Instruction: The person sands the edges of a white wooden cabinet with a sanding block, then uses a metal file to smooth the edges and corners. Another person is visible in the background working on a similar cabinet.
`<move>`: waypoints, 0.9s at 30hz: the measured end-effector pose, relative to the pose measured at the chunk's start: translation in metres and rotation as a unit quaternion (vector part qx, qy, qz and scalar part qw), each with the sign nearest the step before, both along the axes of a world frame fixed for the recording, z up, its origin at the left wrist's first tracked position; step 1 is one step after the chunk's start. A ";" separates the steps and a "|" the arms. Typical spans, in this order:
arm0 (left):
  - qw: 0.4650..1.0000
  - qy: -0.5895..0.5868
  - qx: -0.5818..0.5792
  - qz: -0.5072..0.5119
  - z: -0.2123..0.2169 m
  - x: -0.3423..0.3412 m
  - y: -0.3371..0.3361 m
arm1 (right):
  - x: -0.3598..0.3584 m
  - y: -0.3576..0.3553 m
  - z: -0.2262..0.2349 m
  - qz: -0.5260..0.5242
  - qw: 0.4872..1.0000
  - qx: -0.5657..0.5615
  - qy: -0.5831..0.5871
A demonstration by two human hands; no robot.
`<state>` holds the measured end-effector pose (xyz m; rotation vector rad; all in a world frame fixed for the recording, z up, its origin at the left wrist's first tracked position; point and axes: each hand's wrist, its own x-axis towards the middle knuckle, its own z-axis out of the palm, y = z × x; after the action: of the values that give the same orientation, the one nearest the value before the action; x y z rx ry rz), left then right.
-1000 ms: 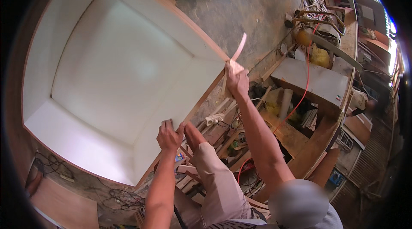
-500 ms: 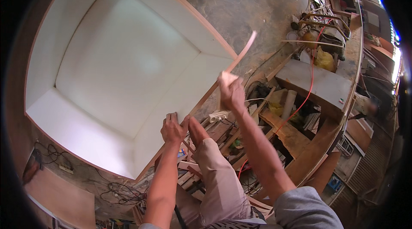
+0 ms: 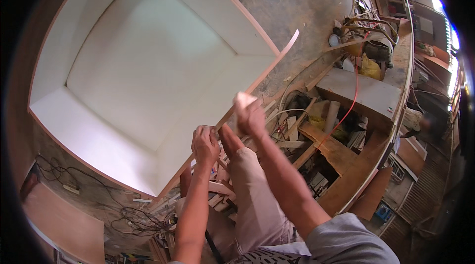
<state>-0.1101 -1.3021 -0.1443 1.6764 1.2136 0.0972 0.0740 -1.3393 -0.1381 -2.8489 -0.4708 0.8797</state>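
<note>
Head view, nearest the lower edge: grey sleeve (image 3: 346, 237) on the right arm, a knee in light trousers (image 3: 250, 189) raised between the two bare forearms.

Just beyond the knee, left hand (image 3: 205, 144) pressed on the near edge of a large white open-fronted cabinet box (image 3: 143, 61); fingers curled down over that edge, thumb side toward the knee. Cannot tell whether anything else sits under the palm.

A little farther right along the same edge, right hand (image 3: 251, 115), fingers closed around a small pale block (image 3: 244, 98), the block touching the edge where a thin wood-coloured edge-banding strip (image 3: 277, 58) runs. Strip lying along the box edge near the hands, then lifting free past the far corner, its loose end curling up and away over the floor.

Box itself tilted toward the camera, filling the upper left: white inside faces, brown rim all round.

Under and beside the knee, a jumble of wood offcuts (image 3: 297, 135) and slats. Lower left, black cables (image 3: 123, 212) tangled on the dusty concrete floor (image 3: 302, 6), beside a brown board (image 3: 59, 219).

Farther right, a grey-topped workbench (image 3: 363, 93) with a red cord (image 3: 354, 98) trailing across it, a yellow bag (image 3: 370, 68) and a machine behind. Farthest, at the right rim, another person (image 3: 413, 120), blurred.
</note>
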 end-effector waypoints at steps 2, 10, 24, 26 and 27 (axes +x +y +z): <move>1.000 0.007 0.005 0.020 -0.004 -0.011 0.005 | -0.044 -0.011 0.009 0.040 0.997 -0.019 0.060; 0.999 0.050 0.013 -0.010 0.009 -0.113 -0.012 | 0.013 -0.028 0.032 0.434 0.895 -0.090 -0.046; 0.997 0.077 0.010 0.030 0.024 -0.149 -0.029 | 0.036 0.033 0.048 0.638 0.756 -0.147 -0.002; 0.995 0.086 0.003 0.040 0.033 -0.155 -0.027 | 0.038 0.045 0.048 0.658 0.738 -0.150 -0.001; 0.995 0.081 0.028 0.056 0.030 -0.162 -0.033 | 0.043 0.038 0.041 0.670 0.732 -0.127 -0.002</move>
<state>-0.2718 -1.3355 -0.1142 1.6900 1.4401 0.0658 0.1170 -1.3009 -0.0966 -2.2720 -2.7106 1.0416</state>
